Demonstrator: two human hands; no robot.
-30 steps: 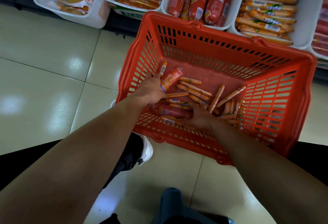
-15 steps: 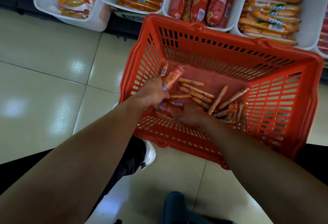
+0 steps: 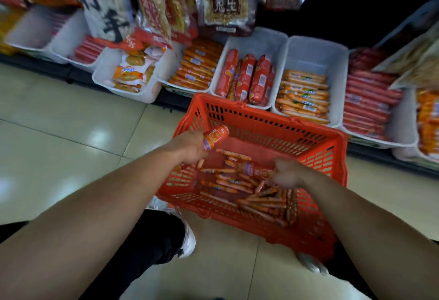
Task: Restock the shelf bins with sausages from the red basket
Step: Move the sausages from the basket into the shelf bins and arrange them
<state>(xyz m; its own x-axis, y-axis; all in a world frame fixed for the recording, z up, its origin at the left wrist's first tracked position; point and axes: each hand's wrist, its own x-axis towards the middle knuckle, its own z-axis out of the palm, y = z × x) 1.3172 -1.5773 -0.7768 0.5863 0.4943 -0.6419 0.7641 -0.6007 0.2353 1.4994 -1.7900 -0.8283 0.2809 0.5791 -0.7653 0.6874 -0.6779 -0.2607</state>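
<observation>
The thin sausages [image 3: 240, 188] lay loose in the bottom of the red basket [image 3: 261, 115], with a thick sausage [image 3: 255, 171] among them. The left hand [image 3: 190, 146] was curled round a second thick sausage [image 3: 215, 137], held above the basket's left side. The right hand [image 3: 289, 173] was down beside the one in the basket, too blurred for me to tell its grip. Just beyond stood the white bins [image 3: 316, 52], holding more sausages.

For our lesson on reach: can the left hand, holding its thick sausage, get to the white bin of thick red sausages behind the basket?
Probably yes. The left hand holds the thick sausage over the red basket, and the open-topped bin sits just past its far rim, nothing between.
</observation>
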